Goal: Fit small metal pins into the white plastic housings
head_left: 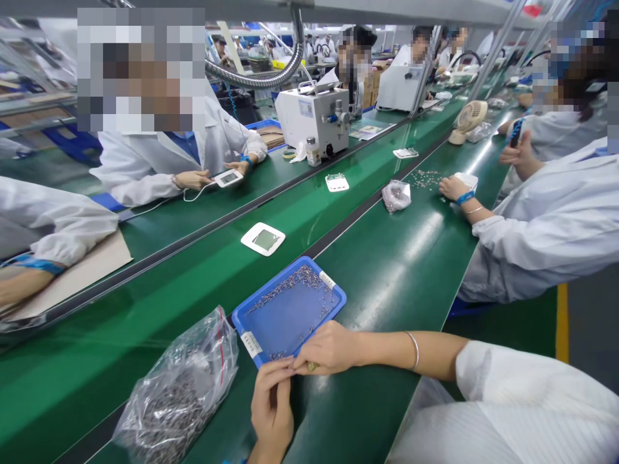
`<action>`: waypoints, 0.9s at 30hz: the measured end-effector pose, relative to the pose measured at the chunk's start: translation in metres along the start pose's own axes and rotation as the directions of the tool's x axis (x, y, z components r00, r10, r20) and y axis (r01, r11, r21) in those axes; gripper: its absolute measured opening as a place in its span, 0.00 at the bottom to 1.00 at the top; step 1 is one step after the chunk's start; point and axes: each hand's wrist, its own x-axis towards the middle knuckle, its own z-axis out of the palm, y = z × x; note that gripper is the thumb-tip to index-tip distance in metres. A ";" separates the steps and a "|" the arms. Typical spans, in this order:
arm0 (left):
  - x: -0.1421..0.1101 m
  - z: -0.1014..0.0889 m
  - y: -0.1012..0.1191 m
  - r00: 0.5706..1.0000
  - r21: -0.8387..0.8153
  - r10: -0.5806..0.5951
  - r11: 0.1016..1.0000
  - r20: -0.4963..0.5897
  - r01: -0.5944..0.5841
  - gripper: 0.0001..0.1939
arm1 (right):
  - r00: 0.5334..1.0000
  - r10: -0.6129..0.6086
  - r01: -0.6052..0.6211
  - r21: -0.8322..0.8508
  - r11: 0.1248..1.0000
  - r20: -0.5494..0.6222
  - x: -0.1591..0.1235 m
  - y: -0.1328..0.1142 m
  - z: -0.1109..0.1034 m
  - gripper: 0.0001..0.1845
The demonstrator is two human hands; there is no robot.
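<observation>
My left hand [271, 401] is at the near edge of a shallow blue tray [280, 316], with its fingers bent and pressed together. From the right, my right hand [331, 348] meets it, fingertips closed in a pinch against the left fingertips. Whatever lies between the fingers is too small or hidden to make out. Small metal screws [309, 276] lie in the tray, mostly along its far side, with a few near my hands. To the left, a clear zip bag [181, 393] full of similar small metal pieces rests on the bench.
A green conveyor belt [213, 270] carries a white device housing [264, 239] and other white parts [337, 182]. Further along the bench are a small bag of parts [396, 195], a co-worker's hand [454, 187] and a fan [469, 119]. Opposite, another person holds a white device [229, 178].
</observation>
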 end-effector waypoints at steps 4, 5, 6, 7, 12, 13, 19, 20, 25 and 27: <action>0.000 0.000 0.000 1.000 0.001 -0.008 1.000 0.001 0.008 0.07 | 0.999 0.016 -0.016 -0.005 1.000 0.034 0.001 0.000 -0.001 0.15; 0.000 0.000 -0.001 1.000 -0.002 -0.008 1.000 0.003 0.008 0.08 | 1.000 0.011 -0.011 -0.005 1.000 0.025 0.001 0.000 -0.002 0.15; -0.001 0.000 -0.001 1.000 -0.007 -0.010 1.000 0.007 0.010 0.08 | 1.000 0.002 -0.002 -0.003 1.000 0.013 0.002 0.000 -0.003 0.15; -0.001 0.000 -0.001 1.000 -0.012 -0.015 1.000 0.009 0.015 0.08 | 1.000 -0.008 0.008 -0.001 1.000 0.004 0.002 -0.001 -0.004 0.15; -0.001 0.000 -0.001 1.000 -0.028 -0.027 0.999 0.008 0.027 0.08 | 0.998 -0.006 0.006 -0.002 1.000 0.060 0.005 -0.002 -0.007 0.15; -0.001 0.000 -0.001 1.000 -0.031 -0.024 0.999 0.009 0.024 0.08 | 0.998 -0.004 0.004 -0.001 1.000 0.066 0.005 -0.002 -0.007 0.15; 0.001 0.001 0.002 1.000 -0.034 -0.012 0.999 0.010 0.013 0.09 | 1.000 -0.026 0.026 -0.008 1.000 -0.017 0.005 -0.002 -0.005 0.16; 0.001 0.001 0.003 1.000 -0.033 -0.013 0.999 0.006 0.013 0.08 | 0.999 -0.030 0.030 -0.010 1.000 -0.043 0.005 -0.002 -0.005 0.16; 0.003 0.004 0.006 0.999 -0.025 -0.024 0.999 -0.021 0.024 0.06 | 0.999 -0.016 0.016 -0.001 1.000 -0.030 0.006 -0.002 -0.007 0.16; 0.004 0.004 0.006 0.999 -0.033 -0.031 0.999 -0.022 0.030 0.06 | 1.000 -0.007 0.007 0.006 1.000 -0.003 0.007 -0.002 -0.007 0.15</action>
